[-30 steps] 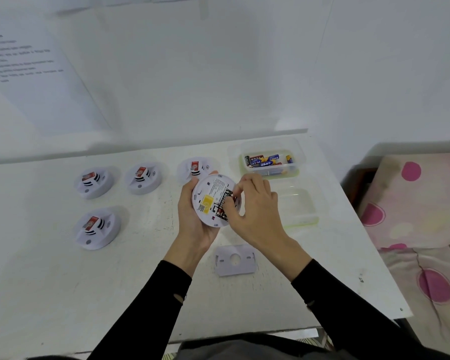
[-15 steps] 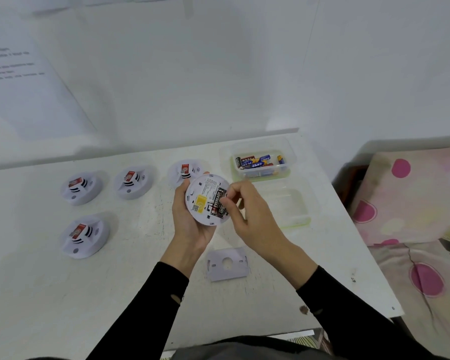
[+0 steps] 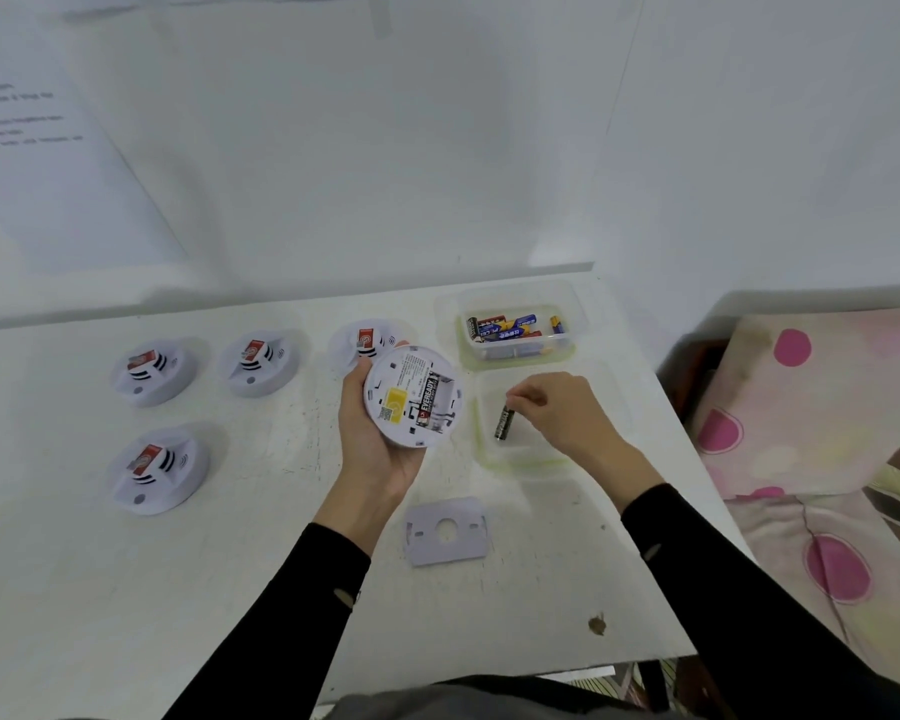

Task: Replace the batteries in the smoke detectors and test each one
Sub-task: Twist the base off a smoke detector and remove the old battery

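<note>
Pulling away from the smoke detector (image 3: 411, 397), the right hand (image 3: 567, 413) is now over the empty tub (image 3: 520, 466); half a second ago its fingers were at the battery bay. Its thumb and forefinger pinch the top end of a black battery (image 3: 503, 422), and the other fingers are curled in. That battery hangs nearly upright, its free end pointing down into the tub. Whether it touches the tub floor cannot be told.

The left hand (image 3: 380, 449) has kept its place, cradling the detector from beneath with the fingers curled round the rim and the thumb on the far-left edge. The detector is back side up, with its yellow label facing the camera. The bay, which held two batteries before, holds one now. This second battery (image 3: 428, 402) lies flat, with its long axis running from near-left to far-right.

There are five detectors in all. One is in hand and four are on the counter (image 3: 230, 563): a far row of three (image 3: 258, 363) and a single near detector (image 3: 157, 470) on the left. There are two clear tubs, the empty one and, just beyond it, the battery tub (image 3: 520, 358), which holds a jumble of batteries too overlapped to count. One mounting plate (image 3: 447, 530) lies flat between the forearms.
</note>
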